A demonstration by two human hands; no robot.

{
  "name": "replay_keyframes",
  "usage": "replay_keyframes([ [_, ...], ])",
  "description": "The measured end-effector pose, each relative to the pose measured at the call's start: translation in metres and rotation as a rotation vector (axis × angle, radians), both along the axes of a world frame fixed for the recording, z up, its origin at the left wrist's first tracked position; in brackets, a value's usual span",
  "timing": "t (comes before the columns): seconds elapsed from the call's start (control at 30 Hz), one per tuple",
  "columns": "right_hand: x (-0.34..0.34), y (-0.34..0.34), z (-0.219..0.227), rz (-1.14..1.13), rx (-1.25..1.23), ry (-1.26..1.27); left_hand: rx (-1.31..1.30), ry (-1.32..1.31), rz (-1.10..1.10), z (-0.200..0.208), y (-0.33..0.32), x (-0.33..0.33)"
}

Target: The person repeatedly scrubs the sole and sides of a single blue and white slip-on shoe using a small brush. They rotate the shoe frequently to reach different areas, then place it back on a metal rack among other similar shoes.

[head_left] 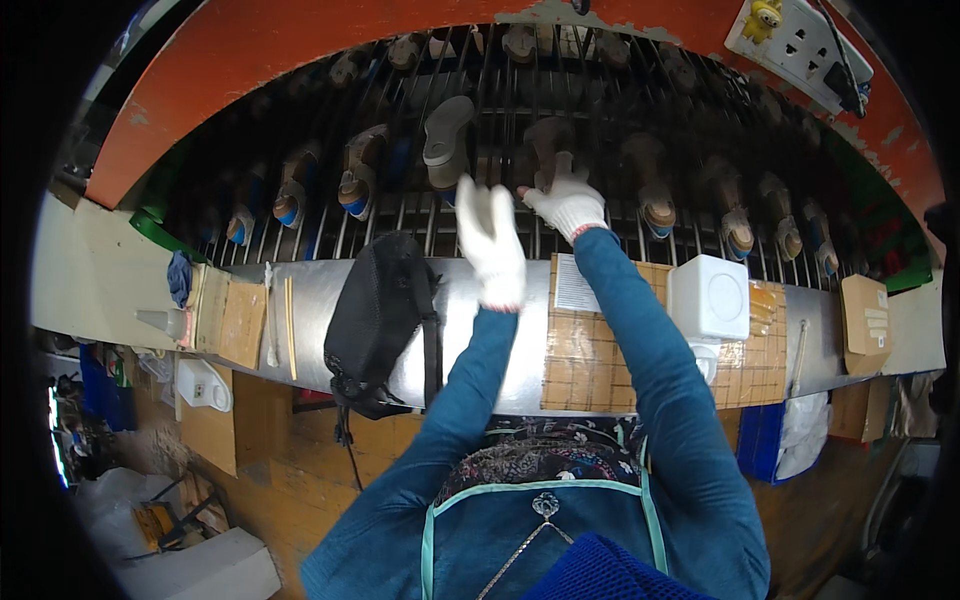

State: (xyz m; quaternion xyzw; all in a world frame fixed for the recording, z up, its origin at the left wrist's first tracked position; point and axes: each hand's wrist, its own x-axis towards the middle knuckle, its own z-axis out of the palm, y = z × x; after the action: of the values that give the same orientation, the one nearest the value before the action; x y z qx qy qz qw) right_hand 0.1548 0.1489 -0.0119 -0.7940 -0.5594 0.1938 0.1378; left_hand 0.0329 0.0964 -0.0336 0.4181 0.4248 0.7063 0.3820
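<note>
My left hand (490,245), in a white knit glove, is smeared by motion, its fingers stretched up and apart with nothing visible between them. Just beyond its fingertips a shoe with a grey sole (447,135) lies sole up on the rack of metal bars (400,215). My right hand (570,205), gloved the same way, is at the near end of a dim brownish shoe (547,140). Thumb and fingers sit on either side of that end. More shoes with brown and blue ends, such as one on the left (360,180) and one on the right (655,190), line the bars.
An orange metal hood (160,120) arches over the rack. On the metal ledge lie a black bag (380,320), thin sticks (291,325), cardboard (590,360) and a white plastic container (708,298). A power strip (800,50) is fixed at upper right.
</note>
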Motion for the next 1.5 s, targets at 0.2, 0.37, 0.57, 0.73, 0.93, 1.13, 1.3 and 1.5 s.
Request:
replay_keyframes([
  [0.2, -0.003, 0.025, -0.035, 0.089, 0.061, -0.239, -0.125, -0.077, -0.167, -0.048, -0.021, -0.011],
  [0.37, 0.040, 0.024, 0.005, 0.017, 0.262, 0.243, -0.265, -0.443, -0.410, -0.047, -0.001, -0.024],
  [0.57, 0.054, -0.084, 0.064, 0.120, 0.535, 0.649, -0.428, -0.775, -1.088, -0.024, -0.017, -0.022],
  [0.73, 0.046, -0.208, 0.046, 0.154, 0.774, 0.889, -0.309, -0.804, -1.244, -0.013, -0.069, -0.041],
  [0.93, 0.029, -0.278, -0.022, -0.081, 0.368, -0.386, -0.145, -0.703, -0.932, 0.004, -0.125, -0.058],
  [1.13, 0.035, -0.294, -0.035, -0.099, 0.508, -0.454, 0.030, -0.569, -0.677, 0.064, -0.137, -0.073],
  [1.3, 0.080, -0.364, -0.005, -0.226, 0.637, -0.198, -0.015, -0.690, -0.596, 0.075, -0.133, -0.075],
  [1.5, 0.121, -0.402, 0.004, -0.365, 0.546, -0.228, 0.184, -0.490, -0.399, 0.094, -0.132, -0.054],
])
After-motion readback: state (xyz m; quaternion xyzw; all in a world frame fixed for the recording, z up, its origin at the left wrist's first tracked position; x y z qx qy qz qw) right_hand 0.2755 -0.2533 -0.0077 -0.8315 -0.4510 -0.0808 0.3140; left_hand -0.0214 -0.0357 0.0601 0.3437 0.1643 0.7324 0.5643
